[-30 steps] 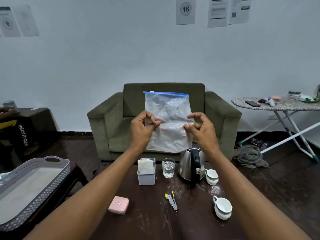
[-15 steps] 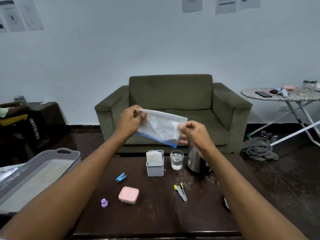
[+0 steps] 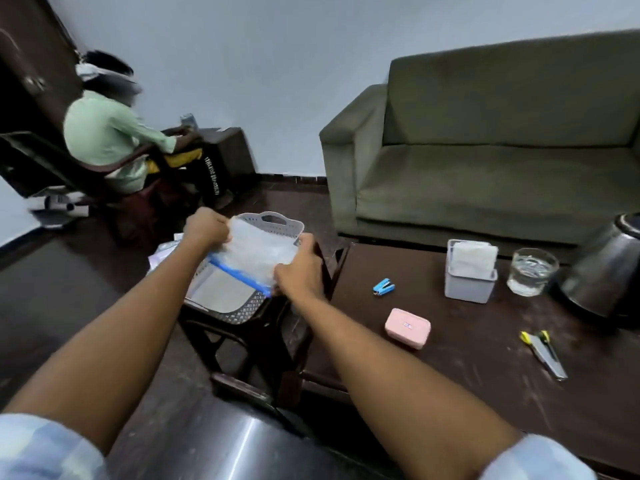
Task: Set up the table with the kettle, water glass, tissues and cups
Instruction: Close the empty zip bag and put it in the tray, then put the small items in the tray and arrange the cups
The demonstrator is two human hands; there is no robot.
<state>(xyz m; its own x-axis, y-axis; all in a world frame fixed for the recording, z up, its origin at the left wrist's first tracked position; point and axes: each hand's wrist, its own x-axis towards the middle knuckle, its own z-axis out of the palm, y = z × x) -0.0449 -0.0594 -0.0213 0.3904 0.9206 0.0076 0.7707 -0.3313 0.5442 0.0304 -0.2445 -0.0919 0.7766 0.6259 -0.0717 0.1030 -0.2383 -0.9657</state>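
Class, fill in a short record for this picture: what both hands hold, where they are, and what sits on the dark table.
held item: clear plastic zip bag with blue seal
left hand: grips the bag's far edge
right hand: grips the bag's near edge
below the bag: grey perforated plastic tray on a small dark stand
dark wooden table: grey tissue holder, clear water glass, steel kettle, pink box, blue stapler
cups: not in view

green sofa (image 3: 502, 161), pink box (image 3: 407, 328), blue stapler (image 3: 383, 286)
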